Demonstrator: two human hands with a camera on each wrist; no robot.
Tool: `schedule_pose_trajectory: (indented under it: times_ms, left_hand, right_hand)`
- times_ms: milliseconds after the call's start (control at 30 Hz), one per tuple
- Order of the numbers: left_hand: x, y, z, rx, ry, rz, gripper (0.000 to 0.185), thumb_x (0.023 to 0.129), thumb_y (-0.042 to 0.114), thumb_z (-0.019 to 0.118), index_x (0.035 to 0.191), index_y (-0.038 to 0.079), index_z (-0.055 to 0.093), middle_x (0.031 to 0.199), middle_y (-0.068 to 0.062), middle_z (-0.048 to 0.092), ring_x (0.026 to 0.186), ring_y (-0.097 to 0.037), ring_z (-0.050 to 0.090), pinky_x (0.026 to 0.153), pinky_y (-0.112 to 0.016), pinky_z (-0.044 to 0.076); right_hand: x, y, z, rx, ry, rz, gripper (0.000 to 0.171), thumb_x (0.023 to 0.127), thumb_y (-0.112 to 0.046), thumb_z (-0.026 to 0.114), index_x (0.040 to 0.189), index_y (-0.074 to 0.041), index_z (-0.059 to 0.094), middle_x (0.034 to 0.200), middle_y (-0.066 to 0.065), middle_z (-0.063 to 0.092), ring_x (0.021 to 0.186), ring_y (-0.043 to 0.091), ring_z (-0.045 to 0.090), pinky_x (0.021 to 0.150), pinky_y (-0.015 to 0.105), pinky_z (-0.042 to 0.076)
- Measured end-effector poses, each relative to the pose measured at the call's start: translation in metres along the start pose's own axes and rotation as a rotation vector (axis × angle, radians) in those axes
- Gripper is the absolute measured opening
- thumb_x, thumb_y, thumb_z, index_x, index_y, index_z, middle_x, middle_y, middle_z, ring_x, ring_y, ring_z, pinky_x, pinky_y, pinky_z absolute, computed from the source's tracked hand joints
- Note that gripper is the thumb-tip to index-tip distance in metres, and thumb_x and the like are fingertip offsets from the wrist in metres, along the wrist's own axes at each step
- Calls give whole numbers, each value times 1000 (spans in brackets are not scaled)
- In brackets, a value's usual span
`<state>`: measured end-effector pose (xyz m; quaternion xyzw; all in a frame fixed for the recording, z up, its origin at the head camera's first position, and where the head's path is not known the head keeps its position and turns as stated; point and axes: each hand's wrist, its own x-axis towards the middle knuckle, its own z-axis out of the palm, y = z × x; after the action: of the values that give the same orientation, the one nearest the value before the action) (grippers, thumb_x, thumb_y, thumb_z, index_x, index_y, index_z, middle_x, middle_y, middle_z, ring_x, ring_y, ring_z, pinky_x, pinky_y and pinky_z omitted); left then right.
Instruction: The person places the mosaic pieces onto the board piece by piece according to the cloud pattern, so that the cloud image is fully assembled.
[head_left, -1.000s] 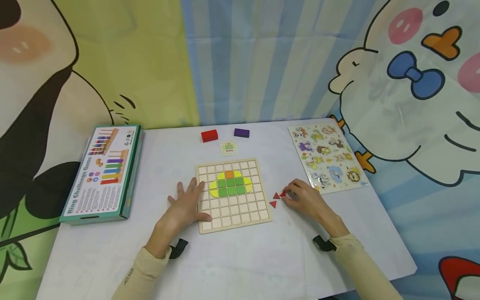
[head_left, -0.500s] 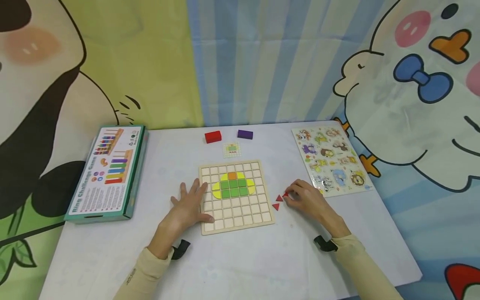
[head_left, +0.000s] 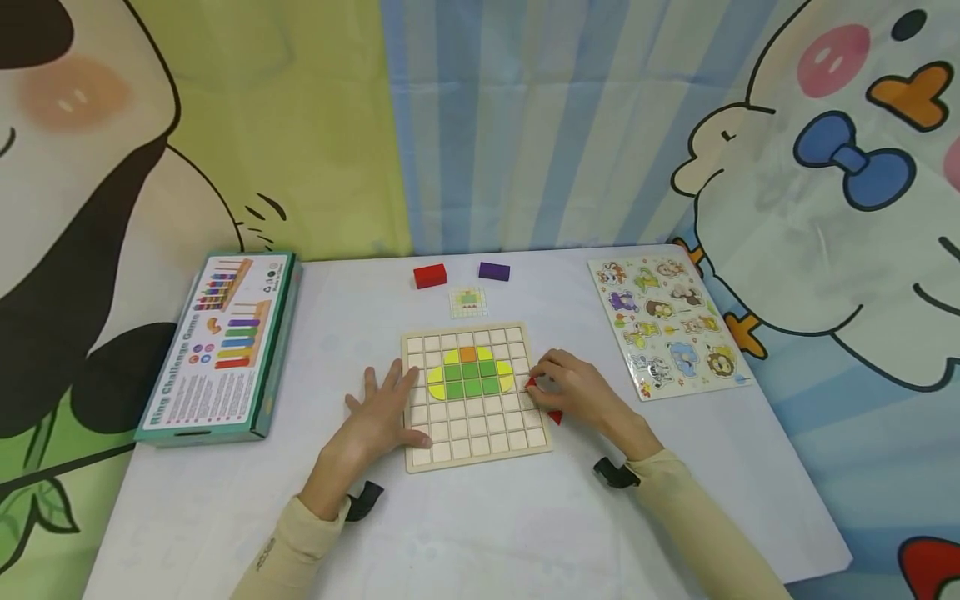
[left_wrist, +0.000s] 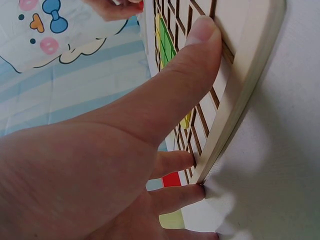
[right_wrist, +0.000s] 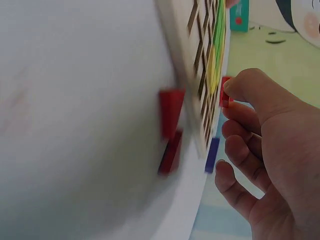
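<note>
My right hand [head_left: 577,393] pinches a small red triangle [head_left: 531,382] between thumb and fingertips, holding it at the right edge of the wooden grid board [head_left: 474,450], beside the green and yellow tiles [head_left: 471,377]. 1 more red triangle [head_left: 555,416] lies on the table [head_left: 487,533] just under that hand. My left hand [head_left: 378,417] lies flat, fingers spread, pressing the board's left edge, thumb on the grid.
</note>
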<state>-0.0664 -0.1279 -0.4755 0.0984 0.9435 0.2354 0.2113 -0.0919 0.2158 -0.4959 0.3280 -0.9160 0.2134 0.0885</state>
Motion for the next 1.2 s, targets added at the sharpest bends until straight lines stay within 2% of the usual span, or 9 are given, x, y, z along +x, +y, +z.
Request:
schedule_pose_trajectory:
  times_ms: [233, 500, 700, 933, 1200]
  left_hand:
    - [-1, 1, -1, 18, 5, 9, 119, 67, 38, 94, 161, 7, 26, 168, -26, 12, 148, -64, 2, 101, -89, 15]
    - [-1, -1, 0, 23, 2, 15, 118, 70, 40, 92, 161, 7, 25, 168, -26, 11, 148, -64, 2, 101, -89, 15]
    - [1, -2, 1, 31, 0, 16, 118, 70, 41, 92, 161, 8, 24, 168, -26, 11, 148, -64, 1, 100, -89, 15]
    - [1, -1, 0, 38, 1, 12, 117, 71, 40, 92, 161, 8, 25, 168, -26, 11, 148, -64, 2, 100, -89, 15]
    - [0, 0, -1, 32, 6, 14, 117, 70, 39, 92, 161, 7, 26, 168, -27, 12, 147, -65, 2, 100, -89, 15]
  right_hand:
    - [34, -32, 18, 33, -52, -91, 14, 87, -20, 79, 95, -10, 76, 96, 1, 66, 82, 12, 60, 71, 24, 54]
    - [58, -65, 41, 11, -74, -205, 14, 87, -23, 79, 97, -12, 77, 97, -3, 65, 88, 10, 62, 79, 22, 54]
    - [62, -76, 50, 9, -82, -250, 14, 91, -25, 75, 99, -14, 77, 100, -5, 65, 90, 7, 62, 83, 18, 53]
    - [59, -76, 52, -27, -101, -241, 14, 91, -26, 75, 101, -16, 77, 100, -6, 64, 90, 6, 60, 81, 19, 52]
    - [54, -76, 51, -13, -114, -219, 15, 92, -26, 74, 101, -15, 78, 99, -5, 65, 87, 6, 58, 78, 19, 52]
